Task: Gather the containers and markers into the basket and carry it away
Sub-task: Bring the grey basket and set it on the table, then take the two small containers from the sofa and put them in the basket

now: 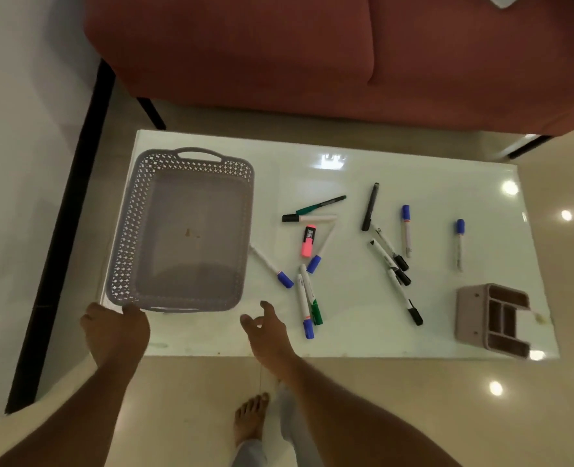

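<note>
A grey perforated basket (134,227) with nothing in it stands on the left part of the white table (353,335). Several markers lie scattered across the table's middle and right, among them a pink highlighter (308,241), a blue-capped marker (272,266) and a black pen (370,207). A brown divided container (472,315) lies tipped on its side at the near right corner. My left hand (117,332) hovers at the basket's near left corner, fingers curled, holding nothing. My right hand (267,330) is open just right of the basket's near edge.
A red sofa (312,55) stands behind the table. A white wall with a black skirting strip (73,210) runs along the left. My bare foot (250,419) rests on the beige tiled floor in front of the table.
</note>
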The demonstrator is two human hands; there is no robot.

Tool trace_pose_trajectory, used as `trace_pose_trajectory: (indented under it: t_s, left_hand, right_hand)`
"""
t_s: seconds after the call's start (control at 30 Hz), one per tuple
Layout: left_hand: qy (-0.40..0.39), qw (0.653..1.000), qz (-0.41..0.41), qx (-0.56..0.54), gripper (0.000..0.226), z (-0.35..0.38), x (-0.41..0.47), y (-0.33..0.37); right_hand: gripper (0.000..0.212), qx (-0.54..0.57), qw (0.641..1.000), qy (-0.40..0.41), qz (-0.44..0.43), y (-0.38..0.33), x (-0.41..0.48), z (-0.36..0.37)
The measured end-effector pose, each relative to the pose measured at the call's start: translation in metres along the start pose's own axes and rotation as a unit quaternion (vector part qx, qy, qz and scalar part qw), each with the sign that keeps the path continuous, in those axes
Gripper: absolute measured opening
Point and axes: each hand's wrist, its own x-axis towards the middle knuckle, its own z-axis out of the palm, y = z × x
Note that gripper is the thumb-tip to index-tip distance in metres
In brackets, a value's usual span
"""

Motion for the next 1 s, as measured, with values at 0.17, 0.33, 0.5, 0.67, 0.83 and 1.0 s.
trace_pose_trajectory:
  t_s: [0.17, 0.33, 0.5, 0.67, 0.83, 1.0]
  left_hand:
    - [-0.042, 0.955, 0.267, 0.118, 0.044, -0.016, -0.099, -0.002]
    - [-0.133, 0.86, 0.45, 0.201, 0.042, -0.001, -0.194, -0.002]
    - [-0.134, 0.789, 0.563, 0.206, 0.041, 0.012, -0.293, 0.038]
    - [-0.089, 0.757, 0.618, 0.192, 0.033, 0.018, -0.398, 0.093]
    - [-0.052, 0.767, 0.615, 0.177, 0.031, 0.037, -0.511, 0.134]
    - [-0.067, 0.763, 0.623, 0.158, 0.029, 0.071, -0.609, 0.162]
  right_hand:
    - [0.069, -0.102, 0.994, 0.03, -0.003, 0.049, -0.065, -0.027]
    - [0.067, -0.136, 0.986, 0.086, -0.045, 0.097, -0.132, -0.078]
    - [0.063, -0.201, 0.956, 0.191, -0.092, 0.149, -0.191, -0.181]
    - [0.059, -0.232, 0.924, 0.27, -0.139, 0.194, -0.252, -0.308]
    - [0.056, -0.283, 0.899, 0.282, -0.181, 0.24, -0.306, -0.434]
    - [0.053, -0.32, 0.883, 0.294, -0.179, 0.271, -0.332, -0.534]
